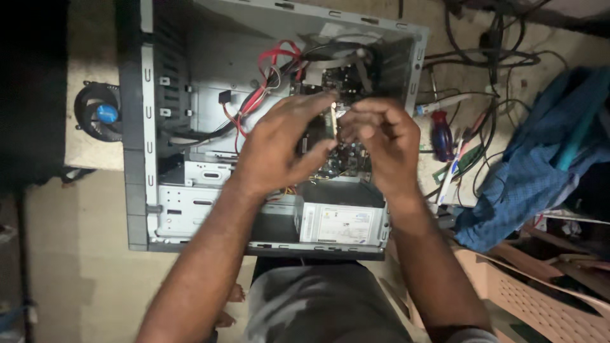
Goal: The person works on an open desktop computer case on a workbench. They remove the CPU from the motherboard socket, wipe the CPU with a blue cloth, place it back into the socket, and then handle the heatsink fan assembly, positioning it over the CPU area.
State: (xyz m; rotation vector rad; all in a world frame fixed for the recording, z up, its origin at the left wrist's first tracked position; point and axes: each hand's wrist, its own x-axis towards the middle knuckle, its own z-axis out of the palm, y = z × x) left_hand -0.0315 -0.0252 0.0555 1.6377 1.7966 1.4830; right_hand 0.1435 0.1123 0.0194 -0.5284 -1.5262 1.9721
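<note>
Item: grey steel desktop computer case [141, 159], lying on its side with the side panel off, interior exposed. Both hands work above the dark green motherboard [340, 155].

Left hand [279, 143]: fingers curled, thumb and fingertips pinching a small thin flat component [333, 121] held edge-up over the board. Right hand [384, 136]: fingers bunched, gripping the same small piece from the other side.

Progress, as judged: case opened; round black cooling fan with blue hub [101, 112] sits out on the surface beside the case; silver power supply box [343, 222] mounted at the near edge; red data cables [270, 70] loose and trailing. Held piece not seated in any slot.

Obscured: most of the motherboard hidden beneath both hands; identity of the pinched piece uncertain through blur; left margin lost in darkness. Red-handled screwdriver [441, 134], tangled black cables [489, 57] and blue cloth [540, 152] lie to the right.
</note>
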